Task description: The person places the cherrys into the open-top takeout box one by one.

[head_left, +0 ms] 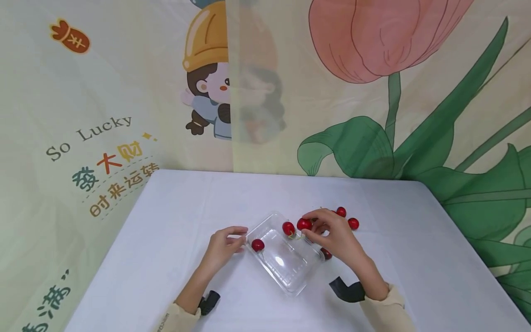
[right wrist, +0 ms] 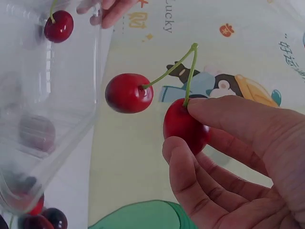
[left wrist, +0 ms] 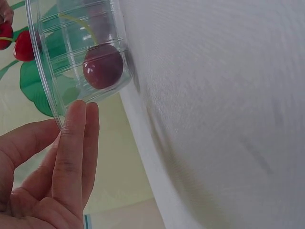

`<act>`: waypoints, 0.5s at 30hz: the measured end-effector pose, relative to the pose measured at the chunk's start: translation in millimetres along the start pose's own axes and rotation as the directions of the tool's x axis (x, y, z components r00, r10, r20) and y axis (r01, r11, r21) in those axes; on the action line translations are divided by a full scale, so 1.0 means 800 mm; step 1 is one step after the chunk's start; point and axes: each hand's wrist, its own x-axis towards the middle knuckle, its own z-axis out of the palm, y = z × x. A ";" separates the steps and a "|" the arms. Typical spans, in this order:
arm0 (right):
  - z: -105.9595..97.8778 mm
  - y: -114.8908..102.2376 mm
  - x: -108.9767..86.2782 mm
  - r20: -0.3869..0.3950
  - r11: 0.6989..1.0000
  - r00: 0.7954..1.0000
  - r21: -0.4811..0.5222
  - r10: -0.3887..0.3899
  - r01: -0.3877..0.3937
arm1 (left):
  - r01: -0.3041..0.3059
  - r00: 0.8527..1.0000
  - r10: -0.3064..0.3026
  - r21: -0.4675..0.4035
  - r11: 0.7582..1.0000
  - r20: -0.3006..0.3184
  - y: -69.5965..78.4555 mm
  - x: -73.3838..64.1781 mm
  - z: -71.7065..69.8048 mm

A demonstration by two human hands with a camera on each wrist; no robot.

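Right wrist view, lower right of frame, nearest the lens: right hand (right wrist: 276, 148), thumb and fingers clamped on one cherry, the held cherry (right wrist: 183, 126), which sits at the fingertips. Its twin, the second cherry (right wrist: 128, 93), hangs free just left of it; both green stems (right wrist: 194, 46) meet at one knot above. The head view barely shows that join.

Left hand (head_left: 224, 246), lower centre of the head view: thumb and fingers pinch the left corner of a clear tray (head_left: 275, 258); this grip is plainest in the left wrist view.

Tray contents: one stemmed cherry (head_left: 258, 245) near the left-hand corner. Right wrist view, left edge: a further dark cherry (right wrist: 37, 132) behind the clear plastic, inside or outside cannot tell. In the head view the held pair overlaps the tray's upper right side.

Farther out, loose cherries (head_left: 353, 223) on the white table (head_left: 191, 203) beyond the right hand; another cherry (head_left: 326, 253) at the tray's right corner; printed backdrop (head_left: 274, 37) behind
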 end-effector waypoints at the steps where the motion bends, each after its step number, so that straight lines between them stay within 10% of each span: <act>1: 0.003 -0.002 -0.001 0.005 1.000 1.000 -0.004 -0.003 0.003 | -0.001 1.000 0.001 0.005 1.000 0.003 0.000 -0.001 -0.001; 15: 0.057 -0.017 -0.022 0.147 1.000 0.989 0.019 0.022 -0.025 | -0.015 0.999 0.014 0.029 0.999 0.038 -0.005 -0.016 -0.010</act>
